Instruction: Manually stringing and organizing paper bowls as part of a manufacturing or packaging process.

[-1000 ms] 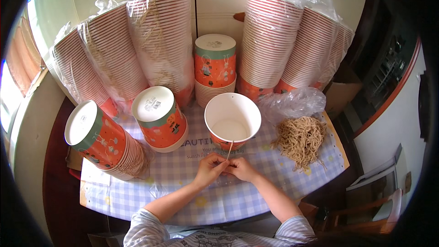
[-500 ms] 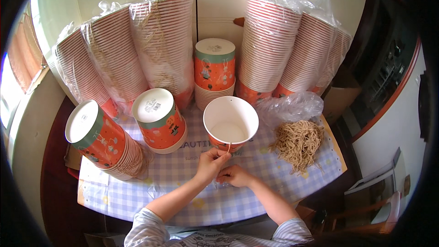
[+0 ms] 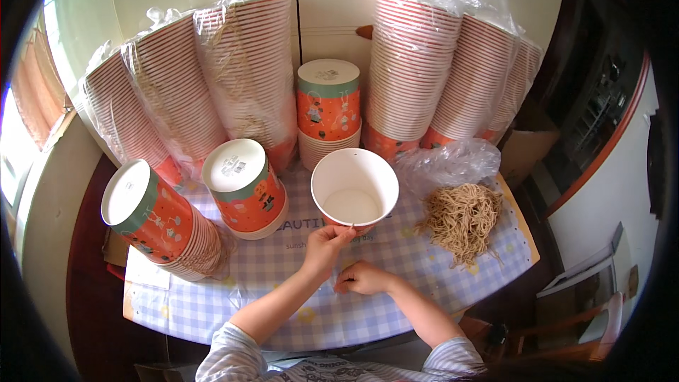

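Note:
A white-lined paper bucket (image 3: 353,182) with an orange outside stands upright, mouth up, at the middle of the table. At its near rim my left hand (image 3: 328,251) pinches a short tan cord (image 3: 352,226); the fingertips touch the bucket wall just under the rim. My right hand (image 3: 366,278) is closer to me, low over the tablecloth, with its fingers curled together. Whatever it may hold is hidden. To the right of the bucket lies a loose heap of tan cords (image 3: 463,223).
Upside-down bucket stacks stand at the left (image 3: 159,219), left of centre (image 3: 247,194) and behind the bucket (image 3: 329,110). Tall plastic-wrapped stacks (image 3: 247,64) line the back, with more at right (image 3: 414,64). Crumpled clear plastic (image 3: 449,164) lies behind the cords. A checkered cloth (image 3: 283,311) covers the table.
My left fingers have moved up against the bucket's near rim, and less cord shows there. My right hand is slightly apart from the left, still curled. The view has shifted a little.

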`<state>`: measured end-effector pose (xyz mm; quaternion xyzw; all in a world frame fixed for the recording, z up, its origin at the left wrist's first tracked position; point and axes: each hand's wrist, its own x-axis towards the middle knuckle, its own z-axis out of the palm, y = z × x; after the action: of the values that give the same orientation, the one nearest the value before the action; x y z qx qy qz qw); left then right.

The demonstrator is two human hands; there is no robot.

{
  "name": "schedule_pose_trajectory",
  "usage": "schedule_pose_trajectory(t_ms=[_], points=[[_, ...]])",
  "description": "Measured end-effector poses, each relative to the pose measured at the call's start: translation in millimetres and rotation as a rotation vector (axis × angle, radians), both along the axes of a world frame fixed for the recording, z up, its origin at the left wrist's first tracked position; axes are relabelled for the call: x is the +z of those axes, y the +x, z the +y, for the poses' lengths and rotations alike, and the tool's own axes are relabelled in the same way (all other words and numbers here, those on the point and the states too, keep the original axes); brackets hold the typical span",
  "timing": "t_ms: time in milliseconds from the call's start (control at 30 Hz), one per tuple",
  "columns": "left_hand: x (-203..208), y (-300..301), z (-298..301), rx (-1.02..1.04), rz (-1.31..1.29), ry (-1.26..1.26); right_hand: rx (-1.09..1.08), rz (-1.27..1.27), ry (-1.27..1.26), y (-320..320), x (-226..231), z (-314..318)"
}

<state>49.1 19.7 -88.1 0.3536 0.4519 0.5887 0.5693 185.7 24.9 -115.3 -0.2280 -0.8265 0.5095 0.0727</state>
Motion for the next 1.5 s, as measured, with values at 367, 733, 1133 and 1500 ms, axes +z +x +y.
schedule_pose_trajectory(t_ms=[367,733,1133,1500], points=[[6,-1,5,0.02,0.012,-0.043,0.053,0.003,0.03,-4,-3,-4],[12,-6,6,-0.019,0.112,0.061,0.038,0.014,0.024,-4,0,-4],[35,-53,16,0.261,0.875,0.576,0.189,-0.011,-0.258,1,17,-8],[45,-28,-7,0.163,1.326,0.803,0.295,0.122,-0.554,5,2,-5]])
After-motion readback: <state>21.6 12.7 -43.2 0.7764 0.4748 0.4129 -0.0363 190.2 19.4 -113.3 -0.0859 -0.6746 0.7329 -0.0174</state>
